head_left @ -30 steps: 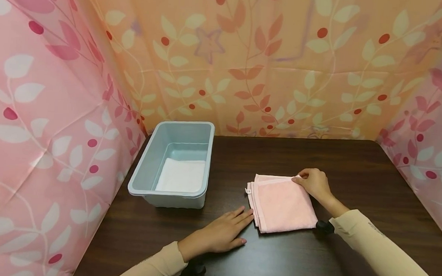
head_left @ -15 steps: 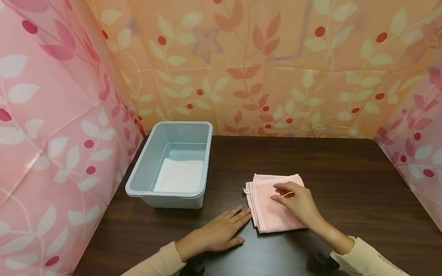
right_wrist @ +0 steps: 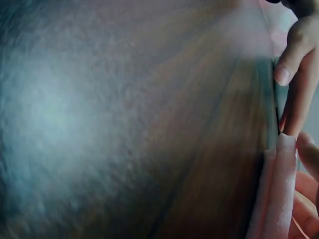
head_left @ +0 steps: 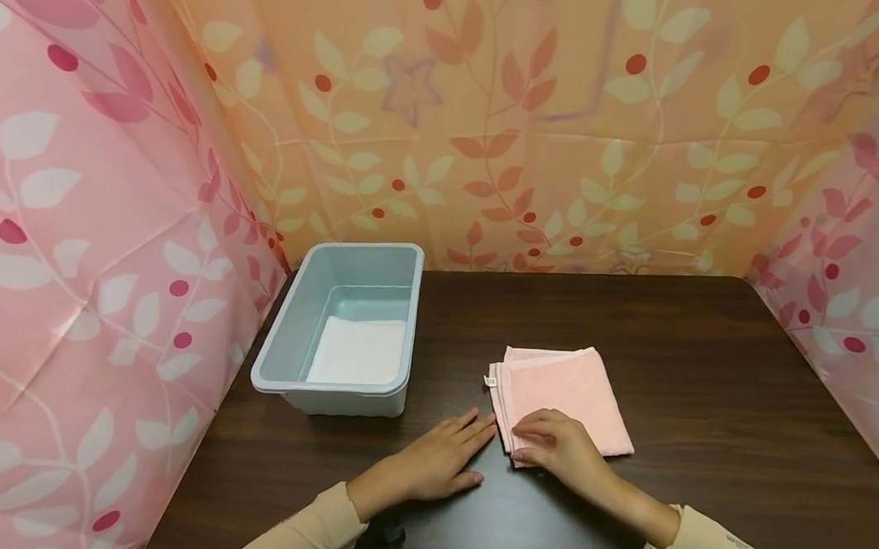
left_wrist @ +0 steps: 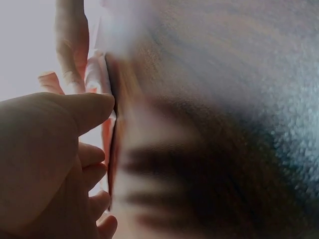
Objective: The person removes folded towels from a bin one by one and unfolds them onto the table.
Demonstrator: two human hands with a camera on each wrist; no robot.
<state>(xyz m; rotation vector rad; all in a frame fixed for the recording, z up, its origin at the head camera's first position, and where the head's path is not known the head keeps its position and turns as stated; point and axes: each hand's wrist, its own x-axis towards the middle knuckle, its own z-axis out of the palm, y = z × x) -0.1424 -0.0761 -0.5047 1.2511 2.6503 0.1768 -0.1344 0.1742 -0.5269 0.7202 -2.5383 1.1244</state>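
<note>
A folded pink towel lies on the dark wooden table, its layers slightly offset along the left side, where a small white tag sticks out. My left hand rests palm down on the table, fingers straight, fingertips right at the towel's left edge. Over the near left corner is my right hand, its thumb and bent fingers apart around that corner. In the right wrist view, the right thumb is beside the towel's layered edge. The left thumb overlaps the towel edge in the left wrist view.
A pale blue plastic bin stands at the left of the table, with a folded white cloth on its floor. An orange patterned curtain hangs behind the table, and pink patterned curtains hang at both sides.
My right hand has let go of the towel's far right corner and moved across it to the near left corner. The left hand and the towel have stayed nearly still.
</note>
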